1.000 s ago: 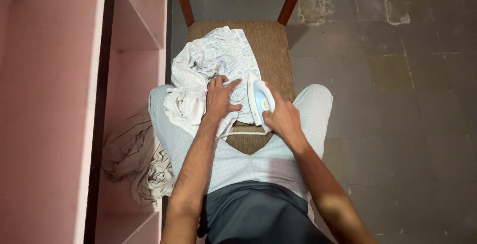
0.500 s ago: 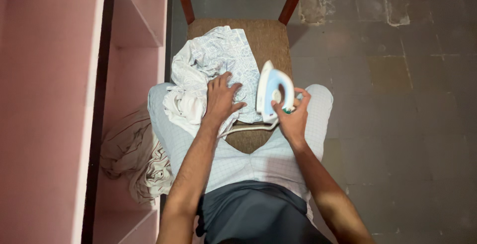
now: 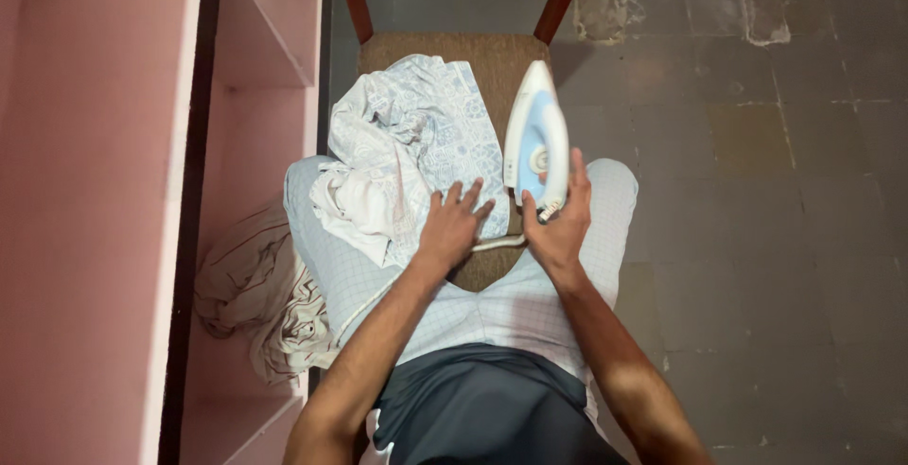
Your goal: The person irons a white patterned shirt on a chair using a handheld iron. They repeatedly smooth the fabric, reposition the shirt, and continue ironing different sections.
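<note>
Head view, looking straight down at a wooden chair [image 3: 492,58] with a brown woven seat.

Right hand [image 3: 558,228]: fingers wrapped around the handle of a white and light-blue electric iron [image 3: 536,139]. Iron is lifted and tilted, its pointed tip away from the person, over the right part of the seat just beside the cloth; not resting flat on anything. A white cord [image 3: 497,243] runs from the iron's heel under the hand, leftward across the seat edge.

Left hand [image 3: 452,227]: palm down, fingers spread wide and pressed flat on the near edge of a crumpled pale-blue patterned garment [image 3: 416,143]. It grips nothing; it only touches the fabric.

Garment lies bunched over the left half of the chair seat, with a white fold [image 3: 355,205] spilling toward the person's left knee. It also overlaps the light checked cloth [image 3: 511,309] spread across the lap and the front of the seat.

Left of the chair: a pink shelf unit [image 3: 142,191], with a beige striped cloth [image 3: 251,295] heaped on a lower shelf, apart from both hands.

Right of the chair: grey tiled floor [image 3: 757,191], worn and stained.
</note>
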